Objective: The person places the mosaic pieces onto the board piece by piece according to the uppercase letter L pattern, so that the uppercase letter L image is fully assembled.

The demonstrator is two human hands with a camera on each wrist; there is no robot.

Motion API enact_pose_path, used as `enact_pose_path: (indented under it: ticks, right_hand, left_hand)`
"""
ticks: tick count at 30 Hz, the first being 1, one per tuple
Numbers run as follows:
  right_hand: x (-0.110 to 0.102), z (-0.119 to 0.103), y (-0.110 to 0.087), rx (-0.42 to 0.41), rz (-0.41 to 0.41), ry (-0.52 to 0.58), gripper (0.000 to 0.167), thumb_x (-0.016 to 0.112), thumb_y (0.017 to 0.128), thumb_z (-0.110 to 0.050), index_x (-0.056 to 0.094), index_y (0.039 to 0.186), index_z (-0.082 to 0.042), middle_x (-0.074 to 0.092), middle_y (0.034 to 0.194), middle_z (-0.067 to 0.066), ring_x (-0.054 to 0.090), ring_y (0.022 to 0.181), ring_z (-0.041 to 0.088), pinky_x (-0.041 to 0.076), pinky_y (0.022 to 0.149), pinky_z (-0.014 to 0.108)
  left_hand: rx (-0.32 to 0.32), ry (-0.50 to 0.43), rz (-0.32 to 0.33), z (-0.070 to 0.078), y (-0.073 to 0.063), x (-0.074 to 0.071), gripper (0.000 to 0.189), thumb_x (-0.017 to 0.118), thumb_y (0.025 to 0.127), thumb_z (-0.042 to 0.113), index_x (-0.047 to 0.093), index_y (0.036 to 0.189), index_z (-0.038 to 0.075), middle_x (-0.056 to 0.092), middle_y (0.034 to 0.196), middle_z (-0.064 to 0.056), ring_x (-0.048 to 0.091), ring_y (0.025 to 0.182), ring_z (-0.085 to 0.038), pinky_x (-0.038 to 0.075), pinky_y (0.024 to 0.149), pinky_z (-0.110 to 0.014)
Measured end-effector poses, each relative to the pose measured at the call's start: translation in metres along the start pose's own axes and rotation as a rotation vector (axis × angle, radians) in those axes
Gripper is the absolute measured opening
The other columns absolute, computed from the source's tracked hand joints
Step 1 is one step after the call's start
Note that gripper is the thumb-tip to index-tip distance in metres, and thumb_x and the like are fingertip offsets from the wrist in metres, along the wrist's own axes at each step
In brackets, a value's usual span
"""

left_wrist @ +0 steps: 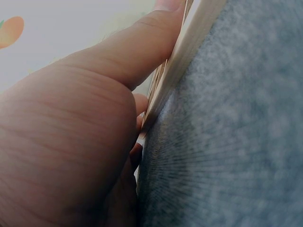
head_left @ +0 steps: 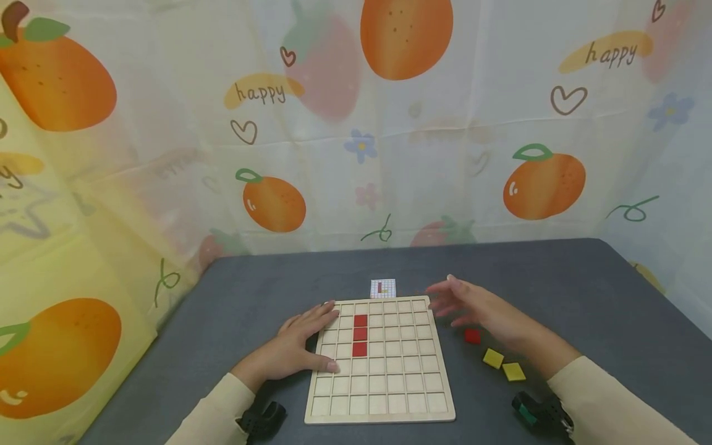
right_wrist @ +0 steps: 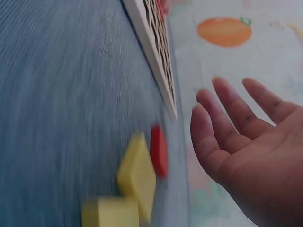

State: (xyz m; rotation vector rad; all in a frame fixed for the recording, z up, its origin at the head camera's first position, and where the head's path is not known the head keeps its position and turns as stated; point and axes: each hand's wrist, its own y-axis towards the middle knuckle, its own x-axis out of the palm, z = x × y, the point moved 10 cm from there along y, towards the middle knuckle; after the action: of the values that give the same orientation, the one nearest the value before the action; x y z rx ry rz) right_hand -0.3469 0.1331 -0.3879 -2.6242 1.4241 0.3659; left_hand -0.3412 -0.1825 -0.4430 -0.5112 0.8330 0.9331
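A wooden grid board (head_left: pixel 384 386) lies on the table, with three red square tiles (head_left: pixel 360 334) in one column of its cells. My left hand (head_left: pixel 297 343) rests on the board's left edge, thumb and fingers spread over the rim; the left wrist view shows the thumb (left_wrist: pixel 137 52) against the board's side. Off the board's upper right corner, my right hand (head_left: pixel 473 303) hovers with relaxed fingers and holds nothing. Close below it lie a loose red tile (head_left: pixel 472 336) and two yellow tiles (head_left: pixel 492 358), also visible in the right wrist view.
A small printed pattern card (head_left: pixel 383 288) lies just behind the board's far edge. The dark grey table (head_left: pixel 267 278) runs back to a fruit-patterned curtain (head_left: pixel 423 142). Each wrist wears a black strap device, such as the one on the right (head_left: pixel 539 413).
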Motion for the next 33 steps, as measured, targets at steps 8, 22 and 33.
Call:
enact_pose_path:
  ticks: [8,22,33]
  right_hand:
    - [-0.035,0.012,-0.022,0.009,0.051,-0.069,0.066,0.026,0.121,-0.046,0.049,0.160,0.003,0.060,0.147,0.024,0.060,0.132,0.042,0.051,0.103,0.052]
    - [-0.038,0.047,-0.035,0.101,-0.040,-0.165,0.055,0.046,0.119,-0.037,0.054,0.153,0.006,0.068,0.133,0.012,0.063,0.122,0.033,0.051,0.100,0.047]
    - [-0.026,0.050,-0.037,0.034,-0.088,-0.159,0.041,0.074,0.105,-0.009,0.064,0.140,0.009,0.069,0.114,0.011,0.065,0.100,0.031,0.058,0.078,0.035]
  left_hand:
    - [-0.017,-0.004,-0.006,-0.001,0.000,0.000,0.109,0.091,0.086,0.057,0.039,0.171,0.014,0.022,0.180,-0.004,0.013,0.165,-0.034,0.005,0.123,-0.068]
    - [-0.003,-0.004,0.000,0.000,0.000,0.000,0.108,0.091,0.086,0.056,0.039,0.171,0.013,0.023,0.179,-0.004,0.014,0.164,-0.035,0.006,0.123,-0.070]
    - [-0.024,0.004,0.001,0.000,0.000,0.000,0.108,0.091,0.086,0.057,0.040,0.171,0.015,0.023,0.179,-0.002,0.013,0.165,-0.033,0.005,0.124,-0.069]
